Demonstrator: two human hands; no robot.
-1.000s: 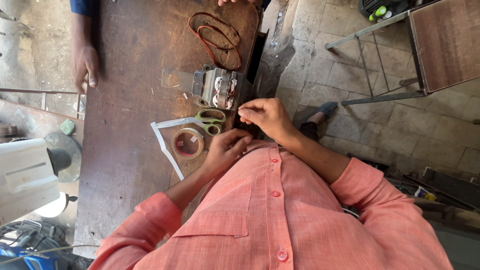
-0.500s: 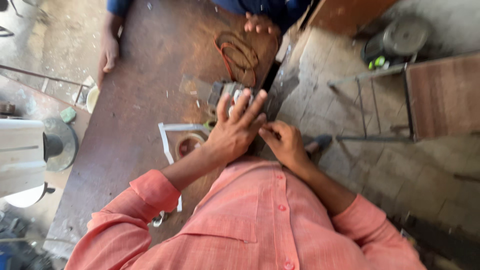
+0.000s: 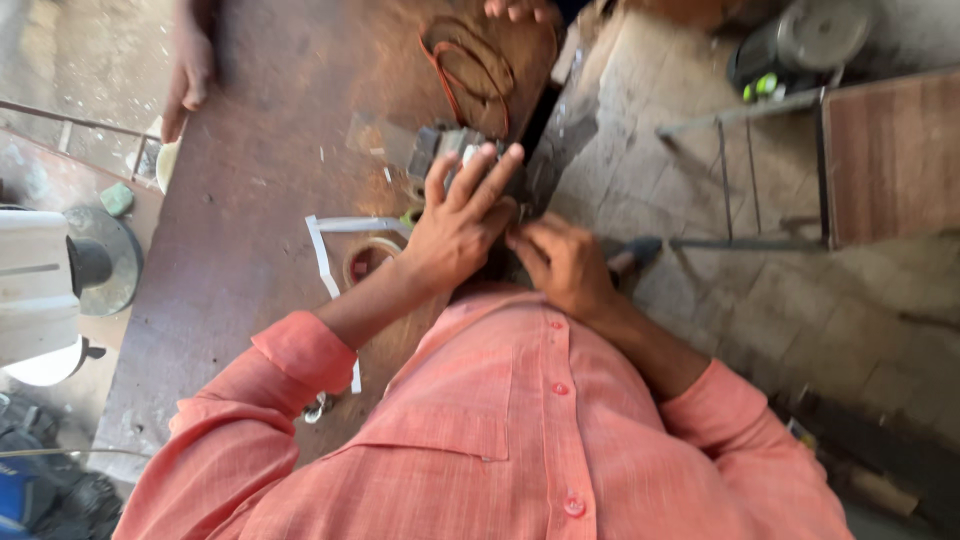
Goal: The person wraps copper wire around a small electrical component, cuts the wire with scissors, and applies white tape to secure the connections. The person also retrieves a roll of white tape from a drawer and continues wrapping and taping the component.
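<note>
While the view looks straight down, the far left holds a white machine housing (image 3: 35, 285) with a round grey disc beside it, standing just off the edge of the brown workbench (image 3: 250, 200). Another person's hand (image 3: 188, 80) rests on the bench's far left corner. Near bench centre lies a white L-shaped strip (image 3: 325, 250), and a roll of tape (image 3: 368, 260) sits inside its angle. The left hand (image 3: 455, 225) lies palm down with fingers spread over a small grey metal block (image 3: 445, 150), covering its near half; the block sits at the bench's right edge, long axis apparently across the bench, though blur keeps its facing uncertain. Beyond it, a coil of orange cord (image 3: 470, 65) lies flat. The right hand (image 3: 565, 265) is just beside the left, fingertips pressed together at the bench edge; what they pinch cannot be told. Further right is stone paving and a metal-framed stool (image 3: 880, 155).
</note>
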